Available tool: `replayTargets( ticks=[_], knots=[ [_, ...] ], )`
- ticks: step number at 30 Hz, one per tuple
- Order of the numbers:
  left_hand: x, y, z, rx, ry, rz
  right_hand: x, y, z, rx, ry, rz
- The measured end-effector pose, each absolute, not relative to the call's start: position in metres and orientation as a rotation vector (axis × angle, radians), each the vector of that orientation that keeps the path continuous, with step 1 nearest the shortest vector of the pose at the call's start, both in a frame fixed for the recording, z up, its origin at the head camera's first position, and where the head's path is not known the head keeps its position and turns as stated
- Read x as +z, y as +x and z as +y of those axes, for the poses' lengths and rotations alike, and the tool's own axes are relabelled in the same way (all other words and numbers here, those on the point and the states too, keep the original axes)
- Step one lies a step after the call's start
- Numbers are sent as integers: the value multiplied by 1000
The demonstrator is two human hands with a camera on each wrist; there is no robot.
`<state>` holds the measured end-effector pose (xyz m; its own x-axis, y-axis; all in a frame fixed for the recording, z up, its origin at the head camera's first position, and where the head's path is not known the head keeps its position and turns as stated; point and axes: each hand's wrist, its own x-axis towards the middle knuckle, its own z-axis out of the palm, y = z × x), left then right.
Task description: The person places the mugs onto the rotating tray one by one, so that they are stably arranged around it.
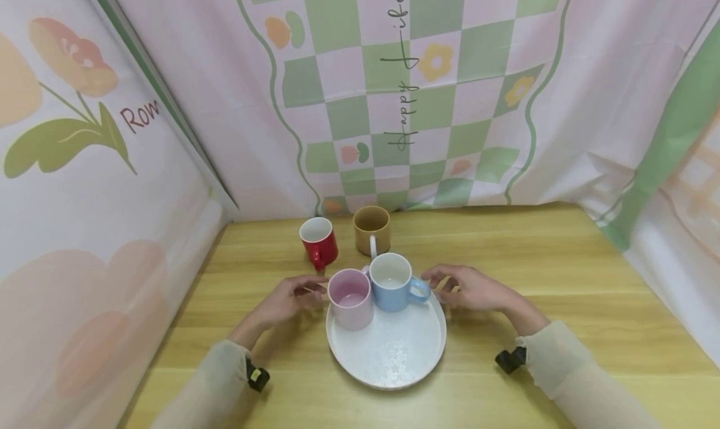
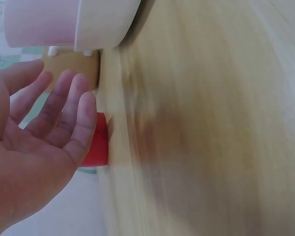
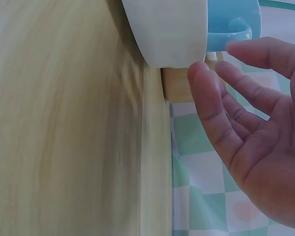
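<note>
A white round tray (image 1: pixel 399 360) holds a pink mug (image 1: pixel 354 310) and a light blue mug (image 1: pixel 392 296) near its far edge. My left hand (image 1: pixel 289 301) is left of the pink mug, fingers loosely bent. In the left wrist view that hand (image 2: pixel 44 128) holds nothing, its fingertips apart from the tray wall (image 2: pixel 108 19). On the other side, my right hand (image 1: pixel 472 288) hovers by the blue mug's handle. The right wrist view shows the fingers (image 3: pixel 206 93) loosely bent beside the tray (image 3: pixel 169 34); whether they touch it I cannot tell.
Behind the tray stand a red mug (image 1: pixel 320 244) at left and a brown mug (image 1: pixel 372 229) with a white handle. Everything rests on a wooden table (image 1: pixel 562 272). A checkered cloth (image 1: pixel 394 91) hangs along its back edge, with a printed cloth (image 1: pixel 101 216) at left.
</note>
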<state>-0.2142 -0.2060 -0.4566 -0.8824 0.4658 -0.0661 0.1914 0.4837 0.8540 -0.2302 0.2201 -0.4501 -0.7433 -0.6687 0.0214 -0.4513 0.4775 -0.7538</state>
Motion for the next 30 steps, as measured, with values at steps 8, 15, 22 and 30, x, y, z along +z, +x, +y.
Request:
replayTargets(
  ticks=[8,15,22,30],
  knots=[
    [-454,-219,-208,1476,373,2482,-454,-230,219,-1123,-890,2406],
    [-452,-225,-208,1549,202,2490,-454,-230,217,-1091,-881,2433],
    [-450,-230,-202,1583,3,2538,-455,-230,217,-1053,-907,2463],
    [-449,-233,-195,1590,-129,2569,-455,-229,218,-1022,-928,2460]
  ],
)
